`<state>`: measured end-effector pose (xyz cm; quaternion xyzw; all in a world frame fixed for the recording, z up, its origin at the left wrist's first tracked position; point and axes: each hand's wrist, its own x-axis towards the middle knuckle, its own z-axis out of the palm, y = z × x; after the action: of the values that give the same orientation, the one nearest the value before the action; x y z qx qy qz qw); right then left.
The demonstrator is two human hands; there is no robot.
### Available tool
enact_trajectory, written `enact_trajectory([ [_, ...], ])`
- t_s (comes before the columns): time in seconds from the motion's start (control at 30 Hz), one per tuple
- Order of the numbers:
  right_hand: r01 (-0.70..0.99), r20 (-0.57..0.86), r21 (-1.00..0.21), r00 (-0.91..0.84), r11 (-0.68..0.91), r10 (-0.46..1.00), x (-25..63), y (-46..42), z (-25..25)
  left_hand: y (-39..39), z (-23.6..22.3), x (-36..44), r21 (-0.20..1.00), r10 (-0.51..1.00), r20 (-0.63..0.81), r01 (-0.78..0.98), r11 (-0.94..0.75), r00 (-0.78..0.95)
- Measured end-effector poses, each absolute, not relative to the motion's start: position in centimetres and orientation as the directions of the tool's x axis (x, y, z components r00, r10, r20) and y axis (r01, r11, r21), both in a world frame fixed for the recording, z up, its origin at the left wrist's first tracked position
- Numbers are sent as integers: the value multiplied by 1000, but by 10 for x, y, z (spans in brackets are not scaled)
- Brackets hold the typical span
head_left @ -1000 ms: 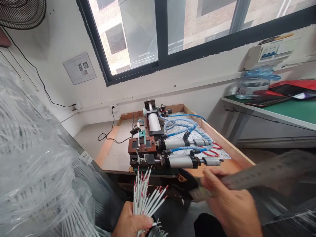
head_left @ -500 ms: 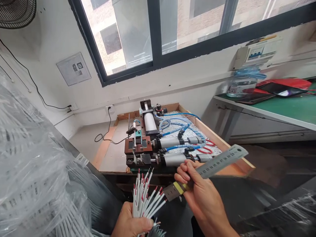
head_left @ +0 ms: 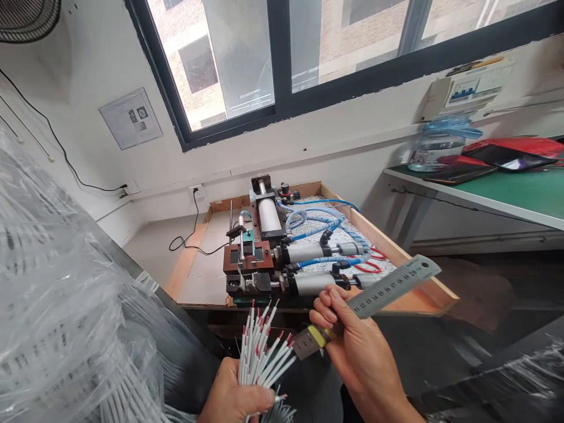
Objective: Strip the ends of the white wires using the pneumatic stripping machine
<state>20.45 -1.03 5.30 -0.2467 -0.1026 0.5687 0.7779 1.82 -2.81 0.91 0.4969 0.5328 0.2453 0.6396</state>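
Note:
My left hand [head_left: 238, 390] is closed around a bundle of white cables [head_left: 261, 355] whose fanned-out ends show short red and pale tips. More of the cables hang below my fist, partly hidden by it. In my right hand [head_left: 352, 338] is a steel ruler [head_left: 394, 285], gripped near its middle and slanting up to the right. Yellow tape [head_left: 318, 336] wraps the ruler near its low end. That end lies right beside the tips of the rightmost cables; whether it touches them I cannot tell.
Beyond my hands, a pneumatic machine [head_left: 249, 258] with cylinders and blue hoses stands on a wood-edged bench [head_left: 198, 288]. Plastic-wrapped cables [head_left: 79, 282] rise at the left, with another wrapped stack [head_left: 520, 376] at lower right. A green table [head_left: 524, 200] holds a jar [head_left: 440, 144] and phones.
Both hands keep their grip, and the ruler stays beside the cable tips. The view has shifted slightly; the cable bundle sits a little more to the right in it.

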Motion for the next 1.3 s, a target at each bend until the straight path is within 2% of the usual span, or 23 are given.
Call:
enact_trajectory([
  [0.23,-844,-131,-495,309,208,942,204,-12,53,-31,11,17,882,856,-470,163,443,216],
  [0.53,-839,-116,-505,299,203,947,202,-11,49,-27,25,22,887,816,-462,175,428,347],
  [0.93,-847,-120,-493,291,198,949,202,-12,49,-25,27,22,882,802,-468,253,398,371],
  [1.3,-836,-140,-501,331,222,933,209,-7,44,-24,27,20,889,776,-457,252,383,434],
])
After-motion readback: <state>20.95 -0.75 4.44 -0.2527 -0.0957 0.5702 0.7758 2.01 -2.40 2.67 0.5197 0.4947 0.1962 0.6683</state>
